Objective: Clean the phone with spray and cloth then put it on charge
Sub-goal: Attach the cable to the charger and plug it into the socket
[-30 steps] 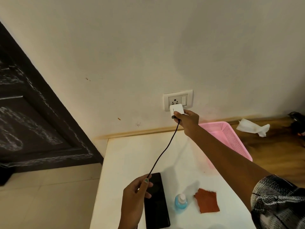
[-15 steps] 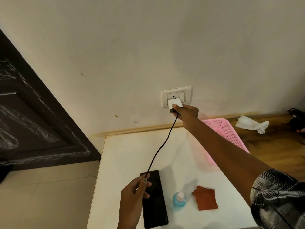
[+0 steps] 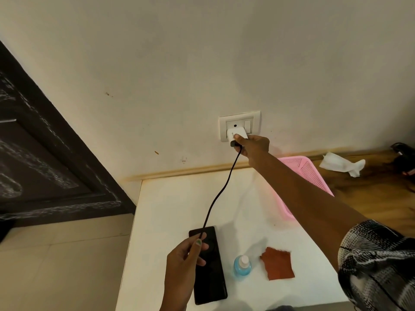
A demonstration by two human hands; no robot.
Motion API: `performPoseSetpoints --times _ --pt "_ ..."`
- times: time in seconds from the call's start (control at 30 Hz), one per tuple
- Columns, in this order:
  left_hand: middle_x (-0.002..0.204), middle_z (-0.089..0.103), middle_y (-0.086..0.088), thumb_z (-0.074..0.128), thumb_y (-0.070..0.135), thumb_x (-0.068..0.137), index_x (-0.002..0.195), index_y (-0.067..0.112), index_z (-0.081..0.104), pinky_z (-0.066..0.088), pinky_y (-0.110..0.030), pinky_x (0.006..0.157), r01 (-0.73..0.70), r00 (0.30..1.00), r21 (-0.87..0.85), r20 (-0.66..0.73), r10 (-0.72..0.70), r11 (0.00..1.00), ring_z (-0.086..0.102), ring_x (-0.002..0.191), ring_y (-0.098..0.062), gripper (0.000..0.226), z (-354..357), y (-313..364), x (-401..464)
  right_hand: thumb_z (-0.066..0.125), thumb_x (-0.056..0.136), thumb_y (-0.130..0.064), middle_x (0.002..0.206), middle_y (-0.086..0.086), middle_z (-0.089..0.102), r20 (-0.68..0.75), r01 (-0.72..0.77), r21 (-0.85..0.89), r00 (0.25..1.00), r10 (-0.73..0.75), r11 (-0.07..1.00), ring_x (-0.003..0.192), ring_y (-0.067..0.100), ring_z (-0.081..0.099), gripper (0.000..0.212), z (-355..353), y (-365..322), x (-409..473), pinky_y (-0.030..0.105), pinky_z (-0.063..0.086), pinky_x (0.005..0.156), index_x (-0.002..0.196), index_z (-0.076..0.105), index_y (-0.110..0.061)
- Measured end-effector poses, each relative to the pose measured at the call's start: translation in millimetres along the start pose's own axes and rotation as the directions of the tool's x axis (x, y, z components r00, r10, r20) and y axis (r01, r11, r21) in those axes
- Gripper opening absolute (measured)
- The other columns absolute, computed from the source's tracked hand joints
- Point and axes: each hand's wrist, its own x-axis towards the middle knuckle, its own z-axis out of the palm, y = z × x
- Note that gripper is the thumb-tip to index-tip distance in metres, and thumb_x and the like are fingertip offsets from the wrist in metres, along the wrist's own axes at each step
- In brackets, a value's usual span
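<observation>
A black phone (image 3: 211, 272) lies flat on the white table (image 3: 170, 203), screen dark. My left hand (image 3: 184, 265) hovers over its near half and pinches the lower end of a black cable (image 3: 221, 191). The cable runs up to a white charger plug (image 3: 235, 135), which my right hand (image 3: 253, 145) grips against the wall socket (image 3: 240, 124). Right of the phone stands a small blue spray bottle (image 3: 242, 265) with a white cap. A rust-orange cloth (image 3: 278, 263) lies flat beside the bottle.
A pink mesh basket (image 3: 307, 173) sits at the table's right edge, partly behind my right arm. On the wooden surface beyond lie a crumpled white tissue (image 3: 341, 164) and a dark object (image 3: 404, 156). A dark door (image 3: 45, 158) fills the left.
My right hand has lifted the charger plug from just below the socket onto it. The left hand keeps its hold on the cable over the phone.
</observation>
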Motion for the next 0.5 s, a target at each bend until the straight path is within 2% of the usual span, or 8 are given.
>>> performPoseSetpoints --times 0.1,0.23,0.33,0.4,0.5 --pt "0.083 0.071 -0.006 0.053 0.012 0.094 0.091 0.026 0.068 0.034 -0.008 0.04 -0.006 1.0 0.003 0.0 0.006 1.0 0.054 0.053 -0.013 0.02 1.5 5.1 -5.7 0.076 0.077 -0.018 0.109 0.022 0.064 0.027 -0.015 -0.126 0.999 0.018 0.992 0.07 0.026 0.063 0.044 -5.7 -0.3 -2.9 0.032 0.057 0.066 0.113 0.06 0.003" --pt "0.083 0.072 -0.003 0.052 0.012 0.094 0.09 0.026 0.068 0.034 -0.008 0.042 -0.028 1.0 0.029 -0.001 0.028 0.999 0.055 0.052 -0.011 0.022 2.3 13.6 -14.2 0.075 0.076 -0.035 0.107 0.014 0.059 0.108 -0.141 -0.151 0.981 0.158 0.978 0.089 0.028 0.061 0.053 -12.1 6.6 -31.9 0.034 0.054 0.068 0.112 0.054 -0.004" --pt "0.08 0.073 0.002 0.051 0.012 0.095 0.088 0.028 0.068 0.034 -0.008 0.042 -0.041 0.999 0.069 0.008 0.04 0.997 0.058 0.05 -0.01 0.024 2.3 18.1 -22.7 0.067 0.083 -0.037 0.098 0.012 0.064 0.278 -0.278 -0.079 0.916 0.289 0.957 0.088 0.029 0.063 0.032 -18.8 18.9 -71.0 0.035 0.053 0.071 0.097 0.056 -0.01" --pt "0.075 0.074 0.007 0.05 0.013 0.096 0.088 0.027 0.067 0.034 -0.008 0.041 -0.046 0.999 0.098 0.033 0.043 0.994 0.059 0.047 -0.008 0.024 2.7 20.9 -29.9 0.058 0.091 -0.03 0.091 0.014 0.066 0.366 -0.356 0.007 0.871 0.329 0.935 0.08 0.029 0.064 0.021 -25.1 26.5 -97.1 0.035 0.051 0.072 0.088 0.056 -0.009" --pt "0.065 0.072 0.012 0.048 0.017 0.097 0.088 0.025 0.068 0.039 -0.009 0.042 -0.027 0.997 0.137 0.082 0.016 0.99 0.059 0.043 -0.005 0.023 3.8 26.0 -42.5 0.052 0.094 -0.018 0.083 0.014 0.062 0.377 -0.429 0.138 0.856 0.353 0.893 0.072 0.027 0.06 0.018 -35.7 31.6 -133.7 0.034 0.051 0.069 0.087 0.058 -0.003"
